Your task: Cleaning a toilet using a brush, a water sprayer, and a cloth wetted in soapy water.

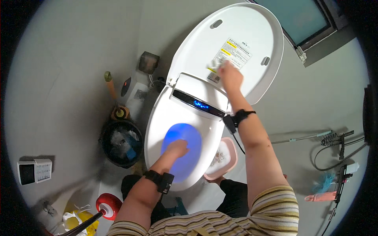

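A white toilet (157,129) with its lid (252,31) raised stands in front of me. My right hand (231,76) is closed on a white wipe (216,63), a little blurred, at the inner face of the lid beside a printed label (236,55). Above the blue-lit opening of the bowl (183,167) hangs my left hand (177,148), its fingers curled in, with nothing showing in them. Between the two hands lies the seat's dark control strip (199,104) with a lit blue display. Each wrist wears a black strapped device.
Left of the toilet are a black bin (121,143) with rubbish and a wooden-handled brush (111,87). A pink basin (221,159) sits on the right. A red plunger-like thing (109,206) is at lower left. A shower hose (323,161) hangs on the right wall.
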`<control>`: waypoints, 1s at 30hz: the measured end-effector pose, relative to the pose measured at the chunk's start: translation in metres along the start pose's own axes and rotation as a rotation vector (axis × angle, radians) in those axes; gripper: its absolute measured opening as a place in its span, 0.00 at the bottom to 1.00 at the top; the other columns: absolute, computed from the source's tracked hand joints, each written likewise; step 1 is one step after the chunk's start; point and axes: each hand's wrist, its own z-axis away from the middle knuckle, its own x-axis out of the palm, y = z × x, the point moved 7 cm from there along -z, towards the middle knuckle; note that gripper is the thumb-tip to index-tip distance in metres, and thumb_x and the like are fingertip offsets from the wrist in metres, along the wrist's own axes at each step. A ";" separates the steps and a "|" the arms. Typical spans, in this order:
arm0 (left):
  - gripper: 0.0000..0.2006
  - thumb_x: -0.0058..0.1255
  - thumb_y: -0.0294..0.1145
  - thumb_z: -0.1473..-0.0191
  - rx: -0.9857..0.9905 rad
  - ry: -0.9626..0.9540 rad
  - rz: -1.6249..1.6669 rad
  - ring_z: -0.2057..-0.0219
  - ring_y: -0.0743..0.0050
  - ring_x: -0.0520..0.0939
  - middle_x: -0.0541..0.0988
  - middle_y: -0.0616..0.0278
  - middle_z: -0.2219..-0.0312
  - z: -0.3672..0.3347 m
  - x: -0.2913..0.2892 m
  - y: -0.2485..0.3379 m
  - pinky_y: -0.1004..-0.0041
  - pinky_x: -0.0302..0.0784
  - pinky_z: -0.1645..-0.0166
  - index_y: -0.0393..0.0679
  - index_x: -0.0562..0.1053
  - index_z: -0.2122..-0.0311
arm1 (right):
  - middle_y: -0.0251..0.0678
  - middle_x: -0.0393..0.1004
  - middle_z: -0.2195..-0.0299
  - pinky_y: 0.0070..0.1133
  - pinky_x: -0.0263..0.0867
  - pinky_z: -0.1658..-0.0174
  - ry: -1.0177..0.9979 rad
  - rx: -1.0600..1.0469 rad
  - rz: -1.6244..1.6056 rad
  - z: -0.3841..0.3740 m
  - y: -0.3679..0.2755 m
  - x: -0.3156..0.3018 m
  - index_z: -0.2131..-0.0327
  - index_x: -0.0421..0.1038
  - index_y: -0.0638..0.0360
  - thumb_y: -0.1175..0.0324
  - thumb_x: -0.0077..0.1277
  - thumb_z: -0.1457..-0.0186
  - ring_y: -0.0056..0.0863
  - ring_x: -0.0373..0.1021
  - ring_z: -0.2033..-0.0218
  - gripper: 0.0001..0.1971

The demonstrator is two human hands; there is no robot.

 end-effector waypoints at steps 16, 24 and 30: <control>0.19 0.50 0.45 0.46 0.003 -0.005 -0.002 0.52 0.51 0.77 0.77 0.50 0.56 0.003 -0.006 -0.001 0.56 0.72 0.49 0.42 0.74 0.54 | 0.43 0.71 0.59 0.30 0.67 0.55 0.604 -0.144 -0.121 -0.027 0.070 -0.080 0.53 0.71 0.50 0.72 0.49 0.46 0.41 0.69 0.58 0.15; 0.18 0.50 0.43 0.46 0.007 -0.007 0.015 0.53 0.50 0.77 0.77 0.48 0.57 0.008 -0.009 0.006 0.56 0.73 0.50 0.41 0.74 0.56 | 0.46 0.72 0.56 0.33 0.65 0.52 0.216 -0.106 -0.402 -0.030 0.071 -0.052 0.49 0.66 0.55 0.44 0.37 0.38 0.43 0.70 0.55 0.26; 0.18 0.50 0.43 0.46 -0.002 -0.012 -0.036 0.53 0.50 0.77 0.77 0.50 0.56 0.007 -0.009 0.008 0.56 0.72 0.50 0.41 0.74 0.55 | 0.50 0.71 0.56 0.37 0.64 0.52 0.776 0.239 -0.520 -0.073 0.063 -0.133 0.50 0.67 0.60 0.44 0.33 0.37 0.47 0.69 0.55 0.29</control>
